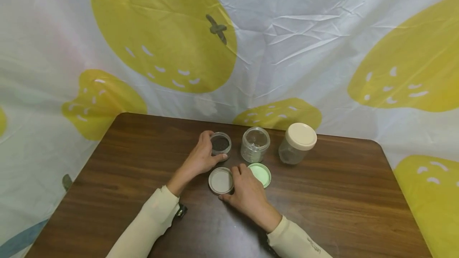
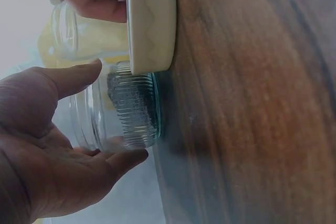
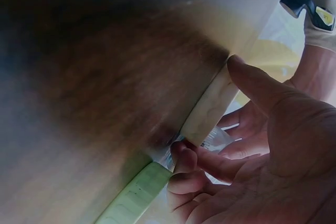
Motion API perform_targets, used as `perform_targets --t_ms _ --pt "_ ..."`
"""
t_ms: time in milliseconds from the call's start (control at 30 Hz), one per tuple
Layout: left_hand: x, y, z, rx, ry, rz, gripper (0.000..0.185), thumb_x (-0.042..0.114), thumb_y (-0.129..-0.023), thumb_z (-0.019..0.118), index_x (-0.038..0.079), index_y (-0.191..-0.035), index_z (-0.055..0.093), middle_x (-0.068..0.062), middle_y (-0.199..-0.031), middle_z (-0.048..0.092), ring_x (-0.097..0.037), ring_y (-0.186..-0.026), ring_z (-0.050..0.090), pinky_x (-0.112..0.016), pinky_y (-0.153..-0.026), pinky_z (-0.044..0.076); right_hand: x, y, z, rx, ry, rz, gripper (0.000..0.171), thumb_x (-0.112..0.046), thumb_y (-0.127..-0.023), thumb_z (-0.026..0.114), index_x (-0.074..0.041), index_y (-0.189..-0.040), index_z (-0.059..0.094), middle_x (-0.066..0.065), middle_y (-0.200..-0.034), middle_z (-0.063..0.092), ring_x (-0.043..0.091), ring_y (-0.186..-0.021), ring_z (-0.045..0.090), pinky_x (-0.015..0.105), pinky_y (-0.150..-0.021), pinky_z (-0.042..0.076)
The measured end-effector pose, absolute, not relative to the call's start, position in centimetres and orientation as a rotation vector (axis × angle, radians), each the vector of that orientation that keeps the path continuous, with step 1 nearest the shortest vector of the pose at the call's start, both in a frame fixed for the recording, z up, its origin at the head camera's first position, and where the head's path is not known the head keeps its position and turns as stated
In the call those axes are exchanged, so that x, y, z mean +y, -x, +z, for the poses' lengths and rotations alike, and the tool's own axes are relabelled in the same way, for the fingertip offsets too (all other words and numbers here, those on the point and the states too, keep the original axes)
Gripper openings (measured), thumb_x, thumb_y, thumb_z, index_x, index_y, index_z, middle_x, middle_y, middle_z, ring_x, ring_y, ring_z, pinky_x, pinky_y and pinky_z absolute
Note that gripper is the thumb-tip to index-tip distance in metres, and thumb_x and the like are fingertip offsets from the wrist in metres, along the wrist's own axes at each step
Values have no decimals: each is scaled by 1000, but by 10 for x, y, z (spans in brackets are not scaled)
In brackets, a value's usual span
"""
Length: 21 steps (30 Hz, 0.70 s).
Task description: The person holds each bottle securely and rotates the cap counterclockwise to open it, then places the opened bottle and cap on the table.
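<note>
Where the two hands meet, near the middle of the dark brown wooden bench [image 1: 322, 206], sits a low, round, clear glass jar [image 1: 220, 143] with a ribbed threaded wall and no lid on it. A dark granular fill covers its bottom; what the stuff is cannot be told. The left hand [image 1: 201, 158] cups this jar, fingers [image 2: 73, 77] curled round its far side and thumb on the near side, touching the glass. Just in front of the jar lies a flat, round, off-white plastic lid [image 1: 220, 180], inner side up, its rim showing a wavy moulded band in the wrist views. The right hand [image 1: 247, 194] rests on the bench with its fingers [image 3: 252, 85] closed on the right edge of this lid, thumb at the near edge.

Just right of that hand, partly under it, lies a pale green round plastic lid [image 1: 261, 173], flat on the bench. Behind it stands a taller clear glass jar [image 1: 255, 144], open, with a thin dark residue low inside. Farther right, apart from the rest, stands a clear jar capped with a cream lid [image 1: 297, 143], dark contents in its lower part.

A white cloth printed with yellow fruit shapes [image 1: 161, 31] lies beyond the bench.
</note>
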<state>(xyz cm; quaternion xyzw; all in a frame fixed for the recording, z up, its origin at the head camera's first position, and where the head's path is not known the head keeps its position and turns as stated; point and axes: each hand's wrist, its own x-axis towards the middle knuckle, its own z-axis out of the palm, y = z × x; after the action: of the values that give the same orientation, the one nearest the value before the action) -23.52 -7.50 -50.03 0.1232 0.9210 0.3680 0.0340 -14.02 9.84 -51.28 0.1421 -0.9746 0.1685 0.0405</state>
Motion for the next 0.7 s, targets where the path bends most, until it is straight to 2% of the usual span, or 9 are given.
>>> perform_targets --t_ms 533,700 --pt "-74 237 -503 2838 -359 1136 88 32 -90 85 -2 -153 32 -26 -153 42 -41 -139 54 -52 -112 50 102 141 -516 -2967 -467 493 79 -52 -67 98 -3 -119 65 8 -107 58 23 -92 60 41 -71 56" --pt "-74 235 -501 2831 -336 1121 89 32 -91 84 -1 -154 30 -26 -155 41 -41 -138 55 -53 -110 51 105 139 -514 -2949 -505 534 79 -53 -69 96 -3 -121 64 7 -106 57 22 -92 58 40 -70 55"
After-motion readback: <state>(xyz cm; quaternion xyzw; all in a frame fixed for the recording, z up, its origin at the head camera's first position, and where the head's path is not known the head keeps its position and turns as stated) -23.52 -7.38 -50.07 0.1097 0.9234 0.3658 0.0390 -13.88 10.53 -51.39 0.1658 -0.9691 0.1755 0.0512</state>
